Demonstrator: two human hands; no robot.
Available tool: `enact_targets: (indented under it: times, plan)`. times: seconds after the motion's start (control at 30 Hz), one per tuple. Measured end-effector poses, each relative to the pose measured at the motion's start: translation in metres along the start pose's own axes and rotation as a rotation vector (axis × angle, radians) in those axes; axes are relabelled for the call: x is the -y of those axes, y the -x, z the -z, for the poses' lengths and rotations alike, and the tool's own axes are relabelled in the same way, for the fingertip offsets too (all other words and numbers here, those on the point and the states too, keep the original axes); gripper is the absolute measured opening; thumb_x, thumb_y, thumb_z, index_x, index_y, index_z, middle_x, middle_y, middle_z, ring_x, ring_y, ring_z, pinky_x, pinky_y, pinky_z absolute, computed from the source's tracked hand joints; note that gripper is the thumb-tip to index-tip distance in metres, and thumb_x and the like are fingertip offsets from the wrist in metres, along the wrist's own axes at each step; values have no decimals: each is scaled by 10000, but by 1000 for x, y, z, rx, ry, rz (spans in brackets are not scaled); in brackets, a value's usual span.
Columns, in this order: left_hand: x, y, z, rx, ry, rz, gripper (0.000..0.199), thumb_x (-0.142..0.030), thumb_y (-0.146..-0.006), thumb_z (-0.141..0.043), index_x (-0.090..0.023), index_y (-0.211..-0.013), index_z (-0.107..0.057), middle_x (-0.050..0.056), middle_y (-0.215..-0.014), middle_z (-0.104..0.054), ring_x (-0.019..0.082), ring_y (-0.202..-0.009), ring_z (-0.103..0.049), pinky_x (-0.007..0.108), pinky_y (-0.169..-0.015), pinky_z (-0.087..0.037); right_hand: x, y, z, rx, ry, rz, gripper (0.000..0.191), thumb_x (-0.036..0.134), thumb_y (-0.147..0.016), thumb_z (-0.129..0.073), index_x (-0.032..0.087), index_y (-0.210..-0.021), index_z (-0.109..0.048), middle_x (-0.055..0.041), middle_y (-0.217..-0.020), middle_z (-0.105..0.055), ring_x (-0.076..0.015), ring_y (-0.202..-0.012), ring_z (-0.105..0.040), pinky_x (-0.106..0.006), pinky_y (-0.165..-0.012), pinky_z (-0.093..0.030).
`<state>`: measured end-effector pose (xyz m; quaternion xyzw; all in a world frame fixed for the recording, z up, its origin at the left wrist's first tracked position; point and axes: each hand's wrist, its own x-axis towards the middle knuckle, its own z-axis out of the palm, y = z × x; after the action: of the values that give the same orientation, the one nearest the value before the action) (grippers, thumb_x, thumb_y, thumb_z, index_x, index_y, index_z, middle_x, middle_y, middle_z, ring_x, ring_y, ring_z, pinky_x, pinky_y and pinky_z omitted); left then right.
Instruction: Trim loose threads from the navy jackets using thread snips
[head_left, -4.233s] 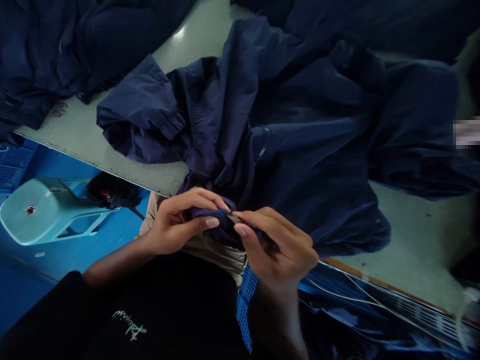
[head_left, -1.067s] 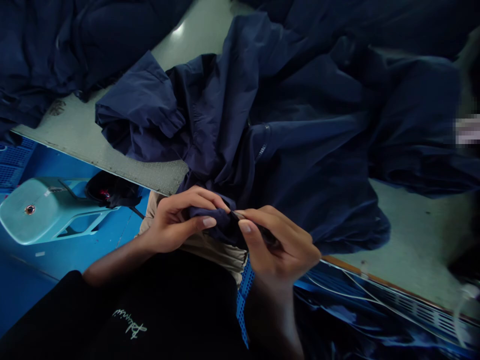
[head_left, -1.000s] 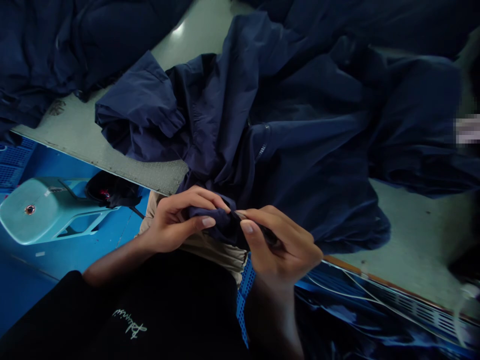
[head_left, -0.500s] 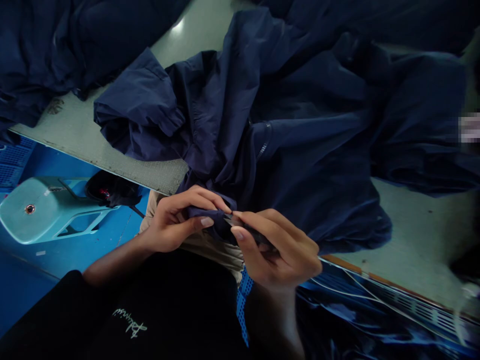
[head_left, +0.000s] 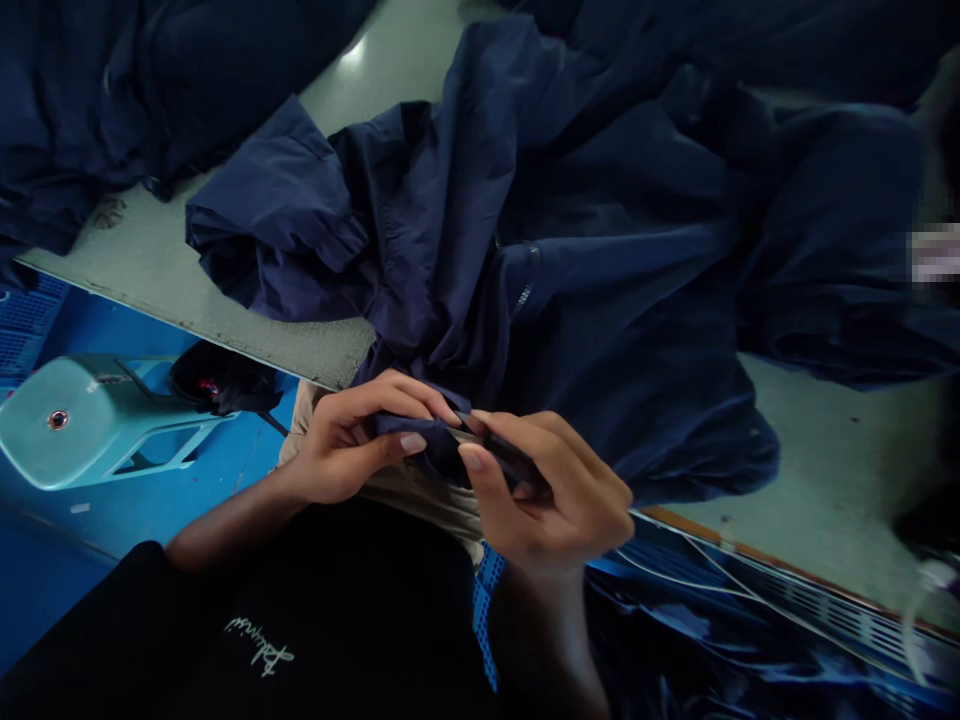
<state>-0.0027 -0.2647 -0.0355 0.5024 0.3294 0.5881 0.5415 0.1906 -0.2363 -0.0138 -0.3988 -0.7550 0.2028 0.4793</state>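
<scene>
A dark navy garment (head_left: pixel 615 330), seemingly a jacket with a short zip showing, lies crumpled over the table edge and down to my lap. Between the thumb and fingers of my left hand (head_left: pixel 341 440) a folded edge of it is pinched. My right hand (head_left: pixel 559 490) is closed around small dark thread snips (head_left: pixel 466 436). Their metal blades point left and meet the pinched fabric edge close to my left fingertips. Most of the snips' body is hidden by my right fingers.
More navy garments (head_left: pixel 195 90) are heaped on the pale table (head_left: pixel 300 345). On the blue floor at left lies a turquoise stool (head_left: pixel 56 455) beside a black bag-like item (head_left: pixel 225 378). A blue crate and white cables (head_left: pixel 697 580) run under the table at right.
My right hand has shifted slightly left and up, bringing the snips' blades further onto the fabric edge. My left hand has stayed almost still, with the same pinch.
</scene>
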Motion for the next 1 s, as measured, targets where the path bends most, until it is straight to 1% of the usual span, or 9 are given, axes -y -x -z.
enact_targets:
  times: [0.1, 0.23, 0.33, 0.43, 0.5, 0.6, 0.7, 0.87, 1.0]
  plan:
    - [0, 1, 1, -7, -1, 10, 179, -133, -950, -706, -174, -1116, -759, 122, -1182, -751, 230, -1119, -723, 384, -1002, -593, 2, 1, 0, 44, -84, -111, 259, 148, -855, -781, 243, -1095, -767, -21, -863, -753, -148, -650, -661, -281, -506, -508]
    - [1, 1, 2, -11, -7, -4, 171, -149, -958, -701, -180, -1117, -755, 118, -1171, -758, 230, -1113, -724, 388, -992, -594, 0, 2, 4, 36, -158, -199, 192, 252, -884, -759, 241, -1076, -767, -19, -841, -731, -153, -648, -639, -291, -515, -484]
    - [2, 0, 1, 0, -66, -30, 182, -148, -955, -707, -187, -1126, -755, 115, -1162, -766, 232, -1108, -719, 407, -1003, -586, 3, -1, 5, 53, -207, -251, 180, 318, -860, -803, 237, -1014, -758, -6, -792, -706, -156, -637, -622, -294, -533, -489]
    - [3, -1, -1, 21, -137, -84, 216, -131, -935, -729, -193, -1140, -759, 112, -1146, -774, 229, -1085, -718, 417, -1006, -581, 11, -8, 2, 101, -204, -315, 189, 235, -781, -888, 234, -900, -741, 28, -731, -692, -128, -604, -608, -260, -541, -490]
    - [3, -2, -1, 20, -139, -99, 238, -110, -923, -736, -192, -1145, -761, 111, -1142, -772, 223, -1070, -723, 403, -983, -592, 15, -11, -1, 135, -228, -391, 186, 191, -769, -900, 227, -850, -737, 44, -700, -691, -106, -579, -602, -229, -531, -479]
    - [5, -1, 2, 13, -106, -87, 248, -84, -915, -735, -180, -1141, -769, 110, -1137, -765, 214, -1068, -731, 372, -959, -605, 18, -15, -4, 163, -332, -533, 128, 230, -814, -879, 217, -819, -752, 39, -679, -698, -108, -584, -630, -213, -525, -478]
    - [6, 0, 4, 12, -85, -72, 238, -91, -914, -738, -176, -1132, -780, 111, -1128, -766, 211, -1060, -734, 368, -957, -611, 18, -16, -4, 177, -419, -632, 136, 271, -838, -862, 201, -787, -757, 28, -662, -684, -117, -589, -631, -221, -519, -469]
    - [7, 0, 6, -4, -36, -45, 210, -94, -924, -726, -172, -1110, -785, 111, -1131, -765, 214, -1071, -740, 364, -959, -617, 19, -15, -5, 159, -457, -671, 125, 239, -854, -838, 193, -772, -756, 39, -640, -661, -91, -558, -584, -207, -514, -438]
    - [7, -1, 5, 1, 5, -39, 220, -86, -937, -708, -177, -1123, -779, 106, -1153, -762, 214, -1103, -738, 358, -985, -613, 18, -12, -6, 137, -488, -683, 92, 250, -882, -817, 211, -808, -780, 39, -665, -691, -92, -578, -606, -204, -532, -454]
